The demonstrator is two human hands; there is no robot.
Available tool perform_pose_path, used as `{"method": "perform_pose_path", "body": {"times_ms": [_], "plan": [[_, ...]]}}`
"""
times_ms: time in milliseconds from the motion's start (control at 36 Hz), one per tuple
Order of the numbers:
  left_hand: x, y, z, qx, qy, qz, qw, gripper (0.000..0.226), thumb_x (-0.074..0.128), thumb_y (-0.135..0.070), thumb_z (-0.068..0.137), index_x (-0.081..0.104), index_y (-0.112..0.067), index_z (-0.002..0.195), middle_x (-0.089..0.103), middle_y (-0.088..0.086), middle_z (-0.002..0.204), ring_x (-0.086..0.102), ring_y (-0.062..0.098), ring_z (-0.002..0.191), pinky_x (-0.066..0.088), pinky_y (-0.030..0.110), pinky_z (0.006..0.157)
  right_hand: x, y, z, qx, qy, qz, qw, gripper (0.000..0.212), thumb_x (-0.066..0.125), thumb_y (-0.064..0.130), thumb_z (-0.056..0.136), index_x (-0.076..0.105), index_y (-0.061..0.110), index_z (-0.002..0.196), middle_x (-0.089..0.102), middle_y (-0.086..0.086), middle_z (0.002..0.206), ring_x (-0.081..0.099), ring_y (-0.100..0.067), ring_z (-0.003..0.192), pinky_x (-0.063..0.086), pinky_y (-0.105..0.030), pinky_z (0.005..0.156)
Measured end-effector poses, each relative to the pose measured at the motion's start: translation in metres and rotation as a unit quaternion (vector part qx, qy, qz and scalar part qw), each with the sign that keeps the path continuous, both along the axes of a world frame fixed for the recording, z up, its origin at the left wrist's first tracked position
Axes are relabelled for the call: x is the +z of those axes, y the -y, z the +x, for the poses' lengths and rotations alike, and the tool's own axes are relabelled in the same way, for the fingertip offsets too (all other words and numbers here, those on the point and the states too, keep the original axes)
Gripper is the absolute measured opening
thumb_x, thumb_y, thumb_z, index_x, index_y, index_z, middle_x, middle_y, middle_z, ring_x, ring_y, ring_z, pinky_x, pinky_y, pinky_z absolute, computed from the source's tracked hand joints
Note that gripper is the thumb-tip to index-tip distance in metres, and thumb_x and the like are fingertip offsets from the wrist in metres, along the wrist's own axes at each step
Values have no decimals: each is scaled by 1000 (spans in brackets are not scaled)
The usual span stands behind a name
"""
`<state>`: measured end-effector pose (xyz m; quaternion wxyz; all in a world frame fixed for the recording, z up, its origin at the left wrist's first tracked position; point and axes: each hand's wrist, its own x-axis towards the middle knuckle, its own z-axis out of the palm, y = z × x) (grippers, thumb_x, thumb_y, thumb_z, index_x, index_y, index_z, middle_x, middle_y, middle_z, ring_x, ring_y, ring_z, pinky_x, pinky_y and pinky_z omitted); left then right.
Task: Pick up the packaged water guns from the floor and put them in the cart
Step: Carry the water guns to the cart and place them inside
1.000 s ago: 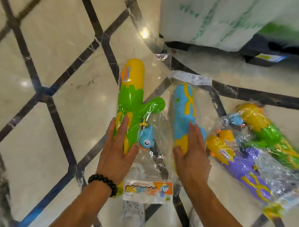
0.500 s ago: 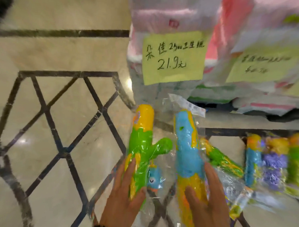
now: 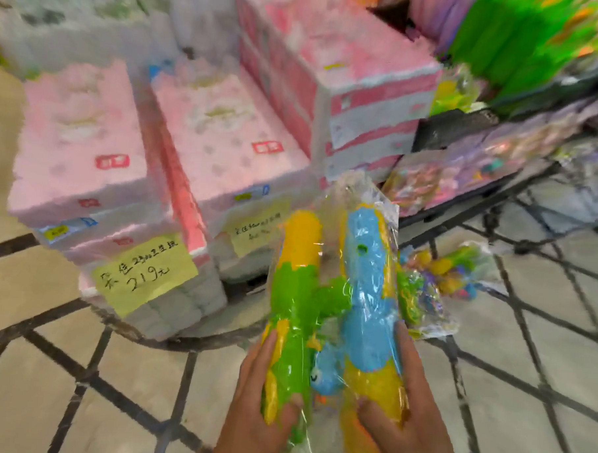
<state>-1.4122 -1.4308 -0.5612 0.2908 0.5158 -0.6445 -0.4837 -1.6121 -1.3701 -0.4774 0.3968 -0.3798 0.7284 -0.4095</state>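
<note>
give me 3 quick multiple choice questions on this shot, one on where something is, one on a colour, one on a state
1. Where is the yellow handwritten price note?
A. on the pink packs at left
B. on the floor tiles
C. on a water gun

2. What colours is the water gun in the left hand?
A. red and black
B. green and yellow
C. purple and white

3. What is the right hand doing?
A. hanging idle
B. pointing at a shelf
C. holding the blue and yellow packaged water gun

Answers: 1 A, the note sticks to the pack stack's front. 2 B, the green and yellow water gun shows both colours. 3 C, its fingers wrap the gun's lower end.
</note>
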Motion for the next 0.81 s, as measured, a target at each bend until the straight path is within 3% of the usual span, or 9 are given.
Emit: {"method": "perform_pose_path", "body": {"times_ms": [83, 139, 194, 278, 417, 472, 583, 722, 806], "plan": [[48, 12, -57, -42, -10, -31, 999, 86, 64, -51, 76, 24, -58, 151, 29, -25, 159, 28, 1, 148, 27, 17, 116, 46, -13, -43, -43, -15, -34, 998, 100, 72, 30, 69, 23, 64, 150, 34, 41, 151, 39, 13, 137, 39, -15, 104], [82, 18, -96, -70, -24, -51, 996, 85, 64, -52, 78, 24, -57, 152, 29, -23, 160, 27, 0, 148, 27, 27, 119, 79, -22, -75, -61, -31, -52, 996, 99, 72, 34, 72, 19, 64, 150, 30, 39, 154, 32, 10, 143, 34, -29, 116], [117, 20, -137, -98, -29, -76, 992, 84, 64, -53, 79, 23, -56, 152, 28, -25, 159, 26, 1, 148, 25, 30, 120, 109, -32, -111, -87, -33, -63, 994, 98, 71, 40, 73, 17, 66, 150, 31, 35, 156, 34, 3, 145, 34, -41, 119], [170, 21, -201, -131, -37, -115, 984, 81, 62, -56, 80, 22, -62, 150, 26, -41, 153, 24, -7, 146, 22, 17, 118, 153, -48, -163, -134, -47, -88, 986, 94, 66, 48, 71, 15, 69, 148, 36, 28, 157, 42, -12, 144, 38, -52, 116], [261, 5, -309, -162, -42, -180, 969, 86, 72, -33, 90, 18, -61, 151, 21, -32, 159, 18, -8, 147, 23, 36, 122, 229, -78, -251, -194, -101, -170, 961, 96, 71, 17, 84, 19, 60, 153, 25, 39, 156, 22, 12, 146, 27, -37, 123], [291, -2, -349, -177, -52, -200, 962, 85, 69, -38, 88, 17, -62, 151, 19, -31, 160, 15, -5, 149, 22, 41, 124, 253, -91, -285, -215, -126, -190, 950, 98, 71, 6, 86, 20, 55, 155, 23, 37, 158, 20, 13, 146, 24, -30, 122], [335, -12, -416, -194, -60, -240, 949, 84, 67, -41, 86, 19, -57, 153, 23, -25, 161, 18, 0, 150, 23, 44, 124, 287, -116, -344, -265, -172, -219, 923, 94, 74, 20, 86, 20, 52, 156, 24, 26, 161, 19, 12, 146, 20, -13, 114], [365, -13, -480, -201, -51, -285, 936, 84, 65, -44, 83, 21, -52, 155, 27, -17, 159, 23, 3, 149, 20, 30, 121, 302, -143, -407, -312, -216, -216, 900, 91, 63, 32, 78, 21, 47, 157, 22, 19, 163, 11, 14, 147, 10, -4, 112], [368, -8, -515, -238, -60, -300, 922, 85, 68, -39, 86, 19, -52, 155, 24, -16, 160, 20, 0, 149, 17, 25, 121, 304, -154, -439, -337, -228, -205, 890, 91, 63, 33, 78, 21, 47, 157, 19, 17, 165, 13, 7, 150, 11, -7, 114]]}}
